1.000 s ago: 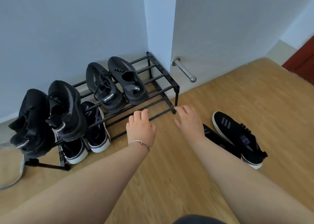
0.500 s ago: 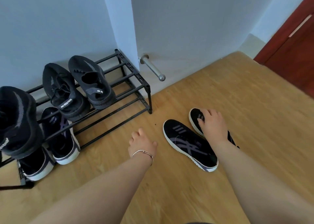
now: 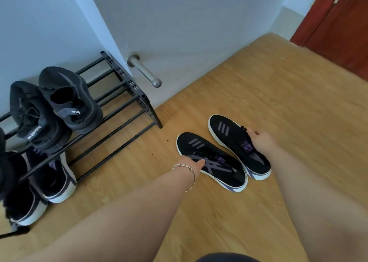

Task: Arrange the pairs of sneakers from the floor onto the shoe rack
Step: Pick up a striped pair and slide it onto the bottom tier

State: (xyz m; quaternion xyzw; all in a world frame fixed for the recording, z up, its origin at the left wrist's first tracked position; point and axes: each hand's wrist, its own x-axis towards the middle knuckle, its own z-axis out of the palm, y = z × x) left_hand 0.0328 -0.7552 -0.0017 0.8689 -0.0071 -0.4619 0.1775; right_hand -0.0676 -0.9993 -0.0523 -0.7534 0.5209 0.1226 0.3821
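While I reached down toward the wooden floor [image 3: 268, 94], the black shoe rack [image 3: 127, 82] stood at the far left against the wall, and I use it as the reference for every position below. On its upper tier sat a pair of all-black knit sneakers [image 3: 59, 106], side by side, heels toward me. On its lower tier, at the left end, stood a pair of black sneakers with white soles [image 3: 51, 178], partly hidden under the bars. The right portion of both tiers held nothing.

Right of the rack, on the floor just past its front corner post, lay the left striped sneaker [image 3: 211, 160], black with three grey stripes and a white sole. My left hand [image 3: 192, 165], a thin bracelet [image 3: 187, 172] at the wrist, rested on its near edge with the fingers curled over the side; whether the grip had fully closed could not be determined. Farther right of the rack, touching that shoe at the heel, lay the right striped sneaker [image 3: 237, 142]. My right hand [image 3: 258, 140] gripped its outer edge near the tongue, fingers wrapped around the rim. Both shoes were resting on the floor.
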